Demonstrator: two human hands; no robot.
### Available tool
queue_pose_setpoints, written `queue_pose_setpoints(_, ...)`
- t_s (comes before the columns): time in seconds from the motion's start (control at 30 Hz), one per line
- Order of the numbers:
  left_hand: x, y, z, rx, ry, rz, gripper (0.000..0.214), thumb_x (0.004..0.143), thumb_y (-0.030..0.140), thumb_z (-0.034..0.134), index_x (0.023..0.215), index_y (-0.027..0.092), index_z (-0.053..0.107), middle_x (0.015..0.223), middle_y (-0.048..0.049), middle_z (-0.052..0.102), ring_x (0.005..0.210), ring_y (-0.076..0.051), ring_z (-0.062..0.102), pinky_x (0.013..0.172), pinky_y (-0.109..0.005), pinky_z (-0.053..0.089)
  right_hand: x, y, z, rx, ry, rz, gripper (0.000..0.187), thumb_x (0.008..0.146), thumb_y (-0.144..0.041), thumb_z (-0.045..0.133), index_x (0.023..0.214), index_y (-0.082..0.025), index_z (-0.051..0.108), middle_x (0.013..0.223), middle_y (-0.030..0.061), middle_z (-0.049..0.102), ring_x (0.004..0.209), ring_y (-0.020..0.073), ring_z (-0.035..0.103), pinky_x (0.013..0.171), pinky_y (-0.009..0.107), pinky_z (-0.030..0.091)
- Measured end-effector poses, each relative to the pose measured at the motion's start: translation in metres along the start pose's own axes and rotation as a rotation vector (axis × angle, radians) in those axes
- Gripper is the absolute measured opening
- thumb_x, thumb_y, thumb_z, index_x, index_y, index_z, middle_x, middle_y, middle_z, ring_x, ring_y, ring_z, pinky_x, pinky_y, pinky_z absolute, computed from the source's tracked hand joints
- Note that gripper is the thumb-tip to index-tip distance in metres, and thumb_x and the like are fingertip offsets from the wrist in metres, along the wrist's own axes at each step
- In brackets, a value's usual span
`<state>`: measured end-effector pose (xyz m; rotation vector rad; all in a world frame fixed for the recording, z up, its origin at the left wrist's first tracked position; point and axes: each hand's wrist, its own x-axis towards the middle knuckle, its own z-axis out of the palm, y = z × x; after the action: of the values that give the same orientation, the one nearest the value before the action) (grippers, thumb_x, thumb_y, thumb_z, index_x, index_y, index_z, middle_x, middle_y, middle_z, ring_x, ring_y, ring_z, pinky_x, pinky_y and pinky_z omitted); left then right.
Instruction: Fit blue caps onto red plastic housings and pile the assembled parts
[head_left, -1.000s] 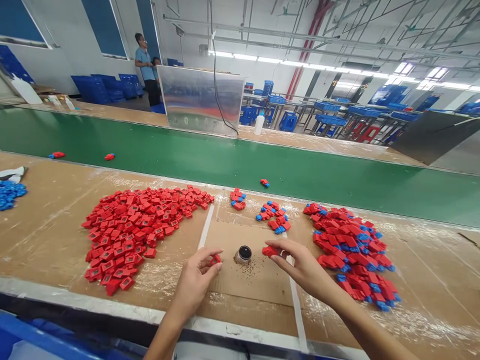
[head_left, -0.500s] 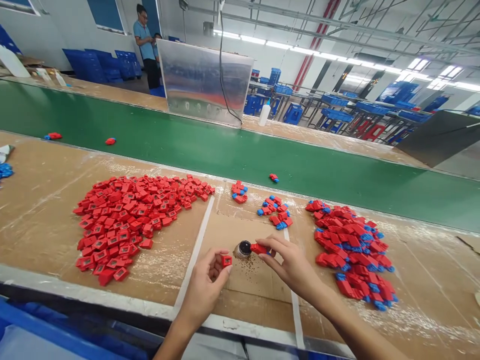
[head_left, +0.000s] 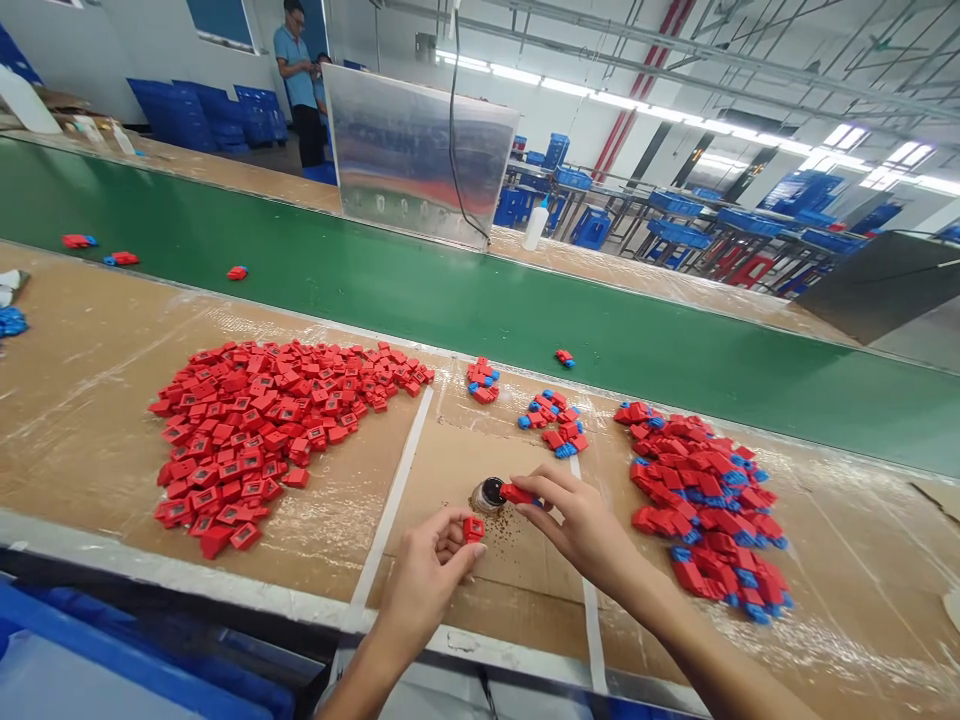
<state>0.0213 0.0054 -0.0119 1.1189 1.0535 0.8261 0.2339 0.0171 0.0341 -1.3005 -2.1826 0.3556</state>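
My left hand (head_left: pixel 427 582) pinches a small red plastic block (head_left: pixel 473 529) between thumb and fingertips. My right hand (head_left: pixel 577 522) holds a red part with a blue end (head_left: pixel 517 494) by its side, its tip at the rim of a small round jar with dark contents (head_left: pixel 490 492). Brown granules (head_left: pixel 510 530) lie scattered on the cardboard sheet (head_left: pixel 480 470) below the jar. A large pile of red blocks (head_left: pixel 277 430) lies left of my hands, and a pile of red-and-blue parts (head_left: pixel 705 505) lies to the right.
Two small clusters of red-and-blue parts (head_left: pixel 551 422) sit beyond the jar. A green conveyor belt (head_left: pixel 450 300) runs behind the bench, with several stray parts on it. Beyond stand a metal panel (head_left: pixel 420 150), blue crates (head_left: pixel 202 115) and a standing person (head_left: pixel 295 80).
The view has tilted and shifted slightly. My right hand has stayed at the jar with its part, and my left hand has moved its red block a little to the right.
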Motion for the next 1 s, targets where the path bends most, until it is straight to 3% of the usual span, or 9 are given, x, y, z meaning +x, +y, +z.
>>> queue_pose_setpoints(0.47, -0.001, -0.006, 0.005, -0.186, -0.069, -0.049, 0.032, 0.072, 0.029, 0.075, 0.098, 0.013, 0.067, 0.068, 0.002, 0.057, 0.061, -0.012, 0.055, 0.054, -0.023, 0.052, 0.005, -0.001, -0.005, -0.016, 0.005, 0.036, 0.02, 0.095, -0.026, 0.055, 0.111, -0.019, 0.064, 0.093, 0.007, 0.064, 0.079, 0.018, 0.062, 0.071, 0.03, 0.051)
queue_pose_setpoints(0.63, 0.001, -0.007, 0.003, -0.207, -0.095, -0.063, 0.033, 0.072, 0.028, 0.075, 0.1, 0.014, 0.066, 0.069, 0.0025, 0.057, 0.063, -0.012, 0.056, 0.057, -0.024, 0.054, 0.001, -0.015, -0.009, 0.039, -0.021, 0.081, 0.021, 0.095, -0.028, 0.054, 0.111, -0.02, 0.064, 0.092, 0.007, 0.065, 0.076, 0.0172, 0.062, 0.067, 0.029, 0.051)
queue_pose_setpoints(0.8, 0.0, -0.005, 0.002, -0.177, -0.134, -0.039, 0.026, 0.076, 0.025, 0.072, 0.098, 0.013, 0.066, 0.07, 0.0016, 0.059, 0.062, -0.011, 0.056, 0.059, -0.023, 0.052, -0.014, -0.031, -0.002, 0.153, -0.1, 0.117, 0.023, 0.096, -0.027, 0.053, 0.116, -0.021, 0.063, 0.095, 0.0068, 0.066, 0.078, 0.0165, 0.062, 0.07, 0.028, 0.052)
queue_pose_setpoints(1.0, -0.003, -0.002, 0.001, -0.134, -0.162, -0.039, 0.026, 0.078, 0.025, 0.069, 0.1, 0.013, 0.066, 0.074, 0.0002, 0.06, 0.065, -0.012, 0.057, 0.06, -0.023, 0.052, -0.022, -0.029, 0.009, 0.185, -0.134, 0.162, 0.024, 0.095, -0.028, 0.054, 0.117, -0.022, 0.063, 0.095, 0.0063, 0.065, 0.081, 0.0174, 0.062, 0.073, 0.029, 0.051)
